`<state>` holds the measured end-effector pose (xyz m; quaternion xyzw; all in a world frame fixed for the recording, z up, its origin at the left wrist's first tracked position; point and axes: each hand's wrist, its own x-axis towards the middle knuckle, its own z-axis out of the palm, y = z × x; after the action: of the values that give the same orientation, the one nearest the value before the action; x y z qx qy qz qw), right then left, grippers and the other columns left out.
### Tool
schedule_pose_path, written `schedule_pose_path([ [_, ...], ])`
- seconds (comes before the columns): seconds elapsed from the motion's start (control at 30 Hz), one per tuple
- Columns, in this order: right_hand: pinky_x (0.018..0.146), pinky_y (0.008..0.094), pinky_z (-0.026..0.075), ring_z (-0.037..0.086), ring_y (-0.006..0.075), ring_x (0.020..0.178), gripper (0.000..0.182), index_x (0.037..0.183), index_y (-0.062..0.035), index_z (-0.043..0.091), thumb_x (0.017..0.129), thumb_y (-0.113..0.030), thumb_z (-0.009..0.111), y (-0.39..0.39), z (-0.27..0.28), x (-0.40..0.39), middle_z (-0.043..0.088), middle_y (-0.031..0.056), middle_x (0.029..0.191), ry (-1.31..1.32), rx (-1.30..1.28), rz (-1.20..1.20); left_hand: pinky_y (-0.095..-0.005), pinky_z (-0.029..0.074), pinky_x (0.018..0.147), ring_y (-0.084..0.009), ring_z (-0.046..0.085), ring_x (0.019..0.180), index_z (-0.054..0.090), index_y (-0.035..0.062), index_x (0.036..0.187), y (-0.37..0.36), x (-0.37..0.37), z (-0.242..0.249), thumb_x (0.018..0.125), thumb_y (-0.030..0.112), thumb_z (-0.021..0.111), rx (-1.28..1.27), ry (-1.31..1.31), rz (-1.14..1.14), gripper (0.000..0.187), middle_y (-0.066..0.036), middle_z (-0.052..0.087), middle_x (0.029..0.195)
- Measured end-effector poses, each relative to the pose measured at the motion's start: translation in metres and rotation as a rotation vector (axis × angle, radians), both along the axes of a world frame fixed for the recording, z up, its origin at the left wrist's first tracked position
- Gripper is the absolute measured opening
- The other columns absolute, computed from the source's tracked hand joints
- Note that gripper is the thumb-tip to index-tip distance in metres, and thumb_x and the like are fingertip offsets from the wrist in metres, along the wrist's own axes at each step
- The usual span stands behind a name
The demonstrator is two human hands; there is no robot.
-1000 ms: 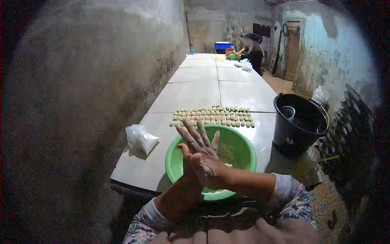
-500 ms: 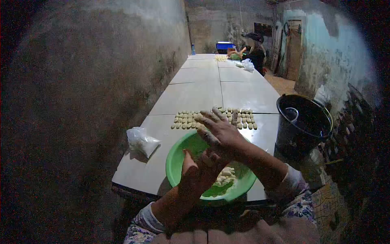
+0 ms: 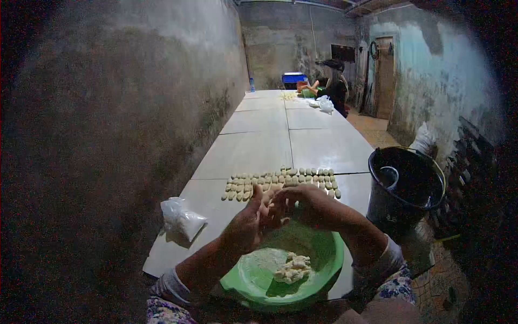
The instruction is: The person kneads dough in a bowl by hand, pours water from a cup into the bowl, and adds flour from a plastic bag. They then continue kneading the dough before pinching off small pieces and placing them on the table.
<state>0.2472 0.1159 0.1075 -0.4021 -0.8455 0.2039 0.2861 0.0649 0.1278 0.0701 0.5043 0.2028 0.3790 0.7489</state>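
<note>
Over the far part of a green bowl [image 3: 335, 264], my left hand [image 3: 251, 218] is held with its thumb up and its fingers curled inward. My right hand [image 3: 307, 202] meets it from the other side, its fingers bent down against the left fingers. Whatever lies between the fingers is hidden. A lump of pale dough [image 3: 293, 268] rests in the bowl, with white flour dusted around it. Just beyond my hands, small oval dough pieces [image 3: 243, 186] lie in rows on the white tabletop [image 3: 248, 154].
A knotted plastic bag of white powder [image 3: 183, 218] sits on the left. To the right stands a black bucket [image 3: 396, 210] with something round inside. At the far end, a person [image 3: 334, 89] works beside white bags [image 3: 324, 103] and a blue container [image 3: 294, 78]. A wall borders the left side.
My right hand has gone from stretched flat over the left to curled against its fingers. The view has tilted up, so the table appears lower and more of the dough lump shows.
</note>
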Motion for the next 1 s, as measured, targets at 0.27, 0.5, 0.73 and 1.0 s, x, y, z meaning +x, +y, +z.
schedule_pose_path([
  [0.27,0.070,0.0301,0.051,0.064,0.0166,0.077,0.014,0.094,-0.0031,0.066,0.081,-0.007,0.069,0.039,-0.052,0.005,0.066,0.0084,0.084,0.183,-0.043,-0.013,-0.0330,0.050,0.075,-0.0196,0.065,0.083,0.059,-0.0011,0.111,0.035,-0.018,-0.017,0.094,0.033,0.054,0.648,0.706,0.153,0.038,-0.016,0.067,0.089],
  [0.5,0.077,0.0304,0.050,0.063,0.0148,0.086,0.012,0.092,-0.0017,0.065,0.081,-0.002,0.069,0.047,-0.064,0.001,0.066,0.0074,0.086,0.393,-0.229,0.028,-0.0318,0.048,0.073,-0.0165,0.063,0.081,0.060,-0.0022,0.108,0.045,-0.017,-0.031,0.097,0.023,0.049,0.530,0.622,0.150,0.030,-0.012,0.066,0.084],
  [0.73,0.081,0.0289,0.050,0.062,0.0133,0.089,0.017,0.097,0.0019,0.064,0.080,0.001,0.069,0.047,-0.071,0.003,0.066,0.0082,0.093,0.424,-0.360,0.036,-0.0329,0.048,0.076,-0.0204,0.063,0.082,0.061,-0.0002,0.108,0.035,-0.022,-0.031,0.094,0.021,0.053,0.661,0.658,0.225,0.026,-0.013,0.066,0.087],
  [1.0,0.083,0.0304,0.049,0.062,0.0163,0.091,0.025,0.102,0.0027,0.063,0.082,-0.011,0.071,0.049,-0.070,0.005,0.066,0.0081,0.096,0.624,-0.425,0.190,-0.0338,0.050,0.074,-0.0214,0.066,0.081,0.064,-0.0008,0.102,0.031,-0.030,-0.029,0.092,0.020,0.056,0.616,0.761,0.245,0.025,-0.015,0.068,0.088],
])
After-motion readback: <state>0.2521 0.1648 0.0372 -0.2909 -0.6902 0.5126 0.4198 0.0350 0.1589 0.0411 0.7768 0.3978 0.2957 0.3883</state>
